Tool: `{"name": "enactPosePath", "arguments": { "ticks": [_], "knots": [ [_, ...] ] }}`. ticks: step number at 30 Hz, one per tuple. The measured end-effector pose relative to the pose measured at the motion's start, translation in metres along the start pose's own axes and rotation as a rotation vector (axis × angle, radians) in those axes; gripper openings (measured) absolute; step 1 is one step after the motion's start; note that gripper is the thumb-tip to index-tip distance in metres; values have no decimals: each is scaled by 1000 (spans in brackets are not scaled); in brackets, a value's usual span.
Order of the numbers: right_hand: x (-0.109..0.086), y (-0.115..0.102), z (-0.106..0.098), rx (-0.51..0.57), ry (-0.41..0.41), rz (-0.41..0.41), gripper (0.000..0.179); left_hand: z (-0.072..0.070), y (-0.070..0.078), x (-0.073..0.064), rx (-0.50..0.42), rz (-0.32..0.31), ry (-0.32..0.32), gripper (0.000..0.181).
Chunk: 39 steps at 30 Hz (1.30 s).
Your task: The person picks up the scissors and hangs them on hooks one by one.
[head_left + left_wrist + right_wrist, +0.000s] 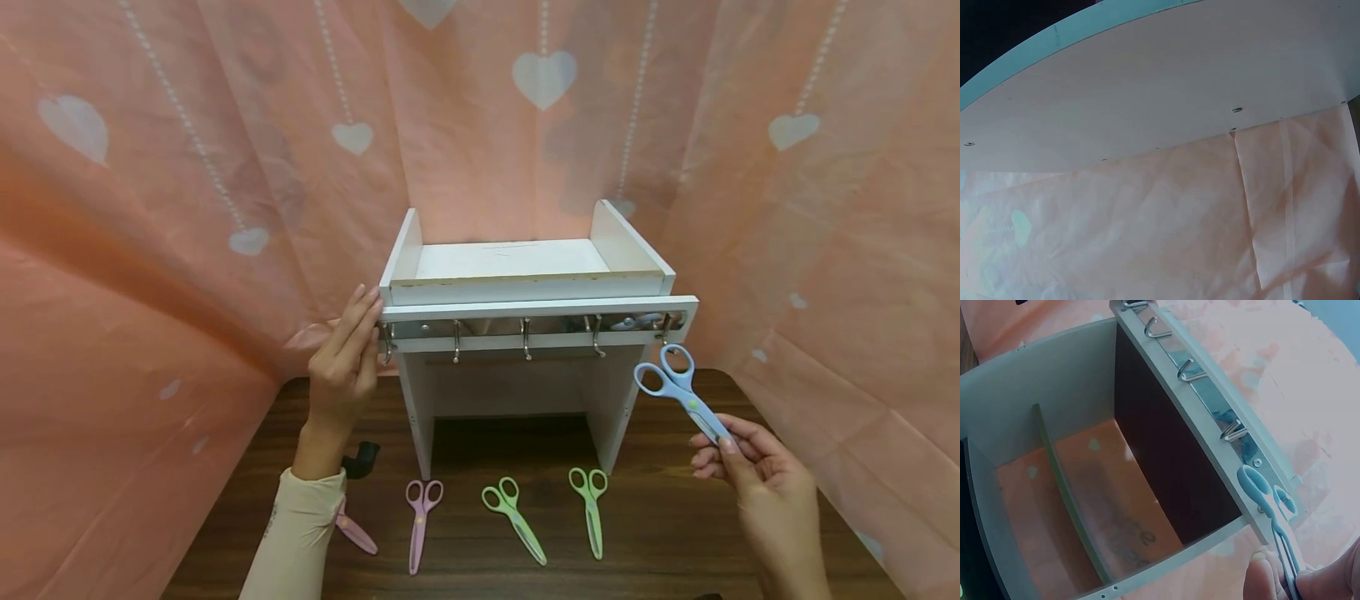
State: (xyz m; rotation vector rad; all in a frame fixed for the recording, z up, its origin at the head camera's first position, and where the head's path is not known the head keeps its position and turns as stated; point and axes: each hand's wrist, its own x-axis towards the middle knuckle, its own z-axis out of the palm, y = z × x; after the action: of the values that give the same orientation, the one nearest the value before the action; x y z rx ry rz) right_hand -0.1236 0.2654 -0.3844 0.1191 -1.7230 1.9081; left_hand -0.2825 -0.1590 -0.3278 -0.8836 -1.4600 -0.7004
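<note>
My right hand [772, 487] pinches a pair of blue scissors [686, 392] by the blade end, handle loops up. The loops overlap the rightmost hook [664, 327] of a metal hook strip in the head view. In the right wrist view the blue scissors [1272, 503] cover the strip's end, with thumb and finger around the blades. My left hand [345, 358] rests with extended fingers against the left end of the white hook board [540, 310]. The left wrist view shows a white side panel [1166, 81], with the hand out of sight.
A white shelf unit [495, 289] stands on the dark wooden table [675, 533]. In front lie pink scissors [418, 525], green scissors [517, 521], another green pair [591, 512] and partly hidden pink scissors [356, 533]. Pink cloth [847, 275] with hearts surrounds the table.
</note>
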Motion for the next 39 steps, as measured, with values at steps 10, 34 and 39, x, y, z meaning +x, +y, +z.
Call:
{"name": "enactPosePath", "arguments": {
  "ticks": [10,34,39],
  "knots": [
    [1,2,1,-4,7,25,23,-2,1,1,-4,10,1,25],
    [5,14,4,60,-14,25,19,-3,3,0,-3,-10,-4,30],
    [6,20,3,76,-18,25,18,-3,3,1,-1,-1,1,28]
  ]
}}
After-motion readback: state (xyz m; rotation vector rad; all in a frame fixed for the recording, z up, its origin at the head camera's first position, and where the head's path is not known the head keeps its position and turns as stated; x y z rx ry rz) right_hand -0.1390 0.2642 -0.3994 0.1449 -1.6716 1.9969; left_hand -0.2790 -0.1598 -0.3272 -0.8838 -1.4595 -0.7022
